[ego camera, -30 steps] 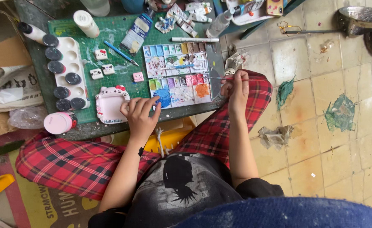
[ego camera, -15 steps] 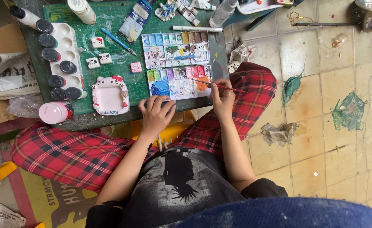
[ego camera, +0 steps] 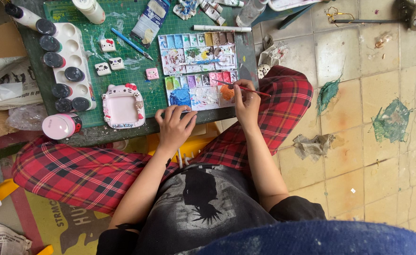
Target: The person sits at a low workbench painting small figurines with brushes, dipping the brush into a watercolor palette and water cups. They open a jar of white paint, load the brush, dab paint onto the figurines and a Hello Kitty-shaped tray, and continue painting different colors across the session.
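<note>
I see the right hand (ego camera: pixel 246 100) clenched around a thin brush (ego camera: pixel 240 88), red-handled, lying almost level with its tip over the orange patch at the right end of the palette (ego camera: pixel 199 71). The palette is a white folding box of small wells, open flat on the green mat (ego camera: pixel 137 61) that covers the low surface (ego camera: pixel 99 134). The left hand (ego camera: pixel 175 125) rests at the near edge of the surface, fingers curled down beside the lower left corner of the palette; its grip is loose and I cannot tell whether it holds anything.

Just left of that hand stands a pink cat-shaped frame (ego camera: pixel 123 106). Beyond it, on the mat, lie three small cat-face pieces (ego camera: pixel 107 45) and a pink square piece (ego camera: pixel 152 73), well apart from the hands. A blue brush (ego camera: pixel 131 43) lies slanted above them. At the left edge, a white well tray (ego camera: pixel 78 47) carries a row of dark-capped jars (ego camera: pixel 74 74). A pink jar (ego camera: pixel 61 125) lies on its side at the near left corner. A white marker (ego camera: pixel 222 29) lies behind the palette.

The person sits cross-legged in red plaid trousers (ego camera: pixel 75 170) on a tiled floor (ego camera: pixel 359 141) stained with green paint.
</note>
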Demonstrator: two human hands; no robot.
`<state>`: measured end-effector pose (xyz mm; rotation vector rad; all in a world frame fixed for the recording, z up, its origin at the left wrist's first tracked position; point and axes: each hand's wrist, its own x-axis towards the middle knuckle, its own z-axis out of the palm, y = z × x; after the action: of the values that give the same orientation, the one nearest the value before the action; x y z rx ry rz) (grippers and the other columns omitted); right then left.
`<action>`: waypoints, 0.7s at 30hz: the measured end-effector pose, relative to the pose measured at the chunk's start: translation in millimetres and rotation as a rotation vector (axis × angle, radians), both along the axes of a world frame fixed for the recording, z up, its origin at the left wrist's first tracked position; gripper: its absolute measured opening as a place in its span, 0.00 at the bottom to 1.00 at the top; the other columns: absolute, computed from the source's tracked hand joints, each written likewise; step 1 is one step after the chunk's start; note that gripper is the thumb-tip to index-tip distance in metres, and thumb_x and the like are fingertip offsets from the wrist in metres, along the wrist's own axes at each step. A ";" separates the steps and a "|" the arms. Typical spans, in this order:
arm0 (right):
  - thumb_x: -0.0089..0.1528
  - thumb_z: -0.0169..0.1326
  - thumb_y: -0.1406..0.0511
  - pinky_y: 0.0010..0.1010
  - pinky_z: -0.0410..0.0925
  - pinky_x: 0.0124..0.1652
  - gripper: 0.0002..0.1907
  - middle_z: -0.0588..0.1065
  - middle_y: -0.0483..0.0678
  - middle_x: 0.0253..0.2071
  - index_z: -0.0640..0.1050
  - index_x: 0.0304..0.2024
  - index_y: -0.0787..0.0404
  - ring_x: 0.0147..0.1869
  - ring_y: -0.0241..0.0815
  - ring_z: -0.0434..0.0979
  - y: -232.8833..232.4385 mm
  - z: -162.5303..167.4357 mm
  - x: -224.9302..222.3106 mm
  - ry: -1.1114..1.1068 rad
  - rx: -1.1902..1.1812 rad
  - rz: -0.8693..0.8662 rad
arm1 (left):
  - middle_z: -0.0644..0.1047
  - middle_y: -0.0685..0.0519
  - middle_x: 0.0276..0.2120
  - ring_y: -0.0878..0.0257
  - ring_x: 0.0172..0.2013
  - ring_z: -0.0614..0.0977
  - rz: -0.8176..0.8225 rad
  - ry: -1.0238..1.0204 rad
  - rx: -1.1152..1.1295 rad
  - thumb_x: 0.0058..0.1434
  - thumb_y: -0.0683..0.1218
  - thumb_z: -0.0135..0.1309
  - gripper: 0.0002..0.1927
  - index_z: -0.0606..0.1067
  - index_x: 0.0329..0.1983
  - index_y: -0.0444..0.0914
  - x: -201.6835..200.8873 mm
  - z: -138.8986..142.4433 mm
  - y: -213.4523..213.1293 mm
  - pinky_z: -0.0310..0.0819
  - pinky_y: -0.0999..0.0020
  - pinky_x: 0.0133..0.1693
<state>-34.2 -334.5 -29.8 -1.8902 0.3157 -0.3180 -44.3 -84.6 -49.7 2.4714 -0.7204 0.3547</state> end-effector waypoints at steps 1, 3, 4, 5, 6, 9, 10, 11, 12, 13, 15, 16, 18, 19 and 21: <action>0.72 0.52 0.69 0.20 0.66 0.31 0.05 0.80 0.45 0.36 0.75 0.46 0.66 0.30 0.26 0.75 0.6 0.6 0.7 0.001 -0.008 -0.001 | 0.75 0.61 0.45 0.61 0.52 0.74 0.003 0.001 -0.001 0.64 0.49 0.64 0.05 0.83 0.42 0.48 0.2 -0.4 -0.2 0.54 0.53 0.58; 0.72 0.52 0.69 0.19 0.67 0.31 0.05 0.81 0.44 0.36 0.75 0.46 0.66 0.30 0.26 0.75 1.1 0.6 1.0 0.004 -0.025 -0.005 | 0.75 0.61 0.45 0.61 0.52 0.74 0.005 0.003 -0.003 0.64 0.49 0.64 0.05 0.83 0.42 0.48 0.3 -1.1 0.0 0.54 0.53 0.58; 0.72 0.52 0.69 0.19 0.67 0.31 0.05 0.81 0.44 0.36 0.75 0.46 0.66 0.30 0.26 0.75 1.1 -0.2 0.7 0.005 -0.016 -0.004 | 0.75 0.61 0.45 0.61 0.52 0.74 0.003 0.002 -0.005 0.64 0.49 0.64 0.05 0.83 0.42 0.48 0.5 -1.4 0.0 0.54 0.53 0.58; 0.72 0.52 0.69 0.19 0.67 0.31 0.05 0.81 0.44 0.36 0.75 0.46 0.66 0.30 0.26 0.74 0.7 -1.7 0.6 0.005 -0.007 -0.002 | 0.75 0.61 0.45 0.61 0.52 0.74 0.001 0.001 -0.008 0.64 0.49 0.64 0.04 0.83 0.42 0.49 0.6 -1.6 -0.2 0.54 0.53 0.58; 0.72 0.51 0.69 0.19 0.67 0.31 0.05 0.81 0.44 0.37 0.75 0.46 0.66 0.30 0.26 0.74 0.2 -3.8 0.6 0.004 0.002 0.000 | 0.75 0.61 0.45 0.61 0.52 0.74 0.003 0.001 -0.009 0.64 0.49 0.64 0.04 0.83 0.42 0.49 0.6 -1.6 -0.4 0.54 0.53 0.58; 0.73 0.50 0.69 0.20 0.67 0.32 0.05 0.81 0.46 0.38 0.74 0.46 0.66 0.31 0.27 0.73 -3.2 -12.8 -0.7 0.015 0.028 0.022 | 0.75 0.61 0.45 0.61 0.52 0.74 0.008 -0.007 -0.007 0.64 0.49 0.64 0.04 0.82 0.41 0.48 0.5 -0.9 -0.9 0.54 0.53 0.57; 0.73 0.50 0.68 0.20 0.67 0.32 0.05 0.81 0.46 0.39 0.74 0.46 0.65 0.30 0.27 0.73 -4.6 -17.0 -0.3 0.016 0.088 0.016 | 0.75 0.61 0.45 0.60 0.52 0.74 0.009 -0.014 -0.002 0.64 0.49 0.64 0.04 0.82 0.41 0.48 0.7 -0.6 -1.0 0.54 0.53 0.57; 0.73 0.50 0.68 0.20 0.67 0.31 0.05 0.81 0.46 0.39 0.73 0.47 0.65 0.29 0.27 0.73 -5.8 -21.4 0.4 0.016 0.148 0.010 | 0.75 0.61 0.45 0.60 0.52 0.74 0.010 -0.021 0.003 0.64 0.49 0.64 0.04 0.82 0.40 0.48 0.9 -0.2 -0.9 0.54 0.53 0.57; 0.73 0.49 0.68 0.20 0.67 0.31 0.05 0.80 0.46 0.39 0.72 0.47 0.65 0.29 0.27 0.73 -7.1 -25.7 1.0 0.017 0.208 0.004 | 0.75 0.61 0.45 0.60 0.52 0.74 0.010 -0.021 0.000 0.64 0.49 0.64 0.04 0.82 0.41 0.48 1.1 0.2 -0.7 0.54 0.53 0.57; 0.74 0.49 0.68 0.20 0.68 0.33 0.05 0.80 0.47 0.40 0.72 0.48 0.65 0.31 0.27 0.73 -8.6 -29.8 1.1 -0.005 0.242 0.007 | 0.75 0.61 0.45 0.61 0.52 0.74 0.009 -0.019 -0.003 0.64 0.49 0.64 0.04 0.82 0.41 0.48 1.0 0.5 -0.4 0.54 0.53 0.58; 0.76 0.48 0.68 0.21 0.68 0.37 0.05 0.80 0.49 0.43 0.72 0.51 0.65 0.36 0.28 0.73 -12.5 -36.0 0.9 -0.053 0.308 0.010 | 0.75 0.61 0.45 0.61 0.52 0.74 0.006 -0.015 -0.009 0.64 0.49 0.64 0.04 0.82 0.41 0.49 1.0 0.9 -0.4 0.54 0.53 0.57; 0.76 0.48 0.67 0.21 0.69 0.35 0.05 0.80 0.49 0.43 0.72 0.51 0.64 0.34 0.28 0.73 -15.0 -37.9 -0.2 -0.044 0.347 0.000 | 0.75 0.61 0.45 0.61 0.52 0.74 0.006 -0.013 -0.010 0.64 0.49 0.64 0.04 0.82 0.41 0.49 1.0 0.9 -0.3 0.53 0.53 0.57; 0.74 0.47 0.66 0.21 0.69 0.33 0.06 0.80 0.48 0.42 0.71 0.50 0.63 0.30 0.29 0.75 -19.8 -40.2 -0.4 -0.026 0.426 -0.016 | 0.75 0.61 0.45 0.61 0.51 0.74 0.009 -0.015 -0.009 0.64 0.49 0.64 0.04 0.82 0.41 0.49 1.8 0.6 -0.6 0.53 0.53 0.57; 0.74 0.47 0.67 0.21 0.67 0.31 0.06 0.80 0.49 0.41 0.71 0.50 0.63 0.28 0.29 0.73 -21.3 -41.0 -1.0 -0.006 0.432 -0.035 | 0.75 0.61 0.45 0.61 0.51 0.74 0.009 -0.017 -0.008 0.64 0.49 0.64 0.04 0.82 0.41 0.49 1.7 0.4 -0.8 0.53 0.53 0.57; 0.73 0.47 0.67 0.19 0.61 0.26 0.05 0.80 0.51 0.40 0.70 0.49 0.63 0.26 0.29 0.71 -23.7 -42.1 -3.2 0.035 0.443 -0.074 | 0.75 0.62 0.45 0.61 0.52 0.74 0.009 -0.012 -0.008 0.65 0.49 0.64 0.03 0.82 0.41 0.49 1.1 0.0 -0.7 0.54 0.54 0.58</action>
<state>-37.3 -358.1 -71.9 -1.4522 0.4419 -0.2410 -43.1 -85.3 -49.6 2.4683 -0.7114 0.3757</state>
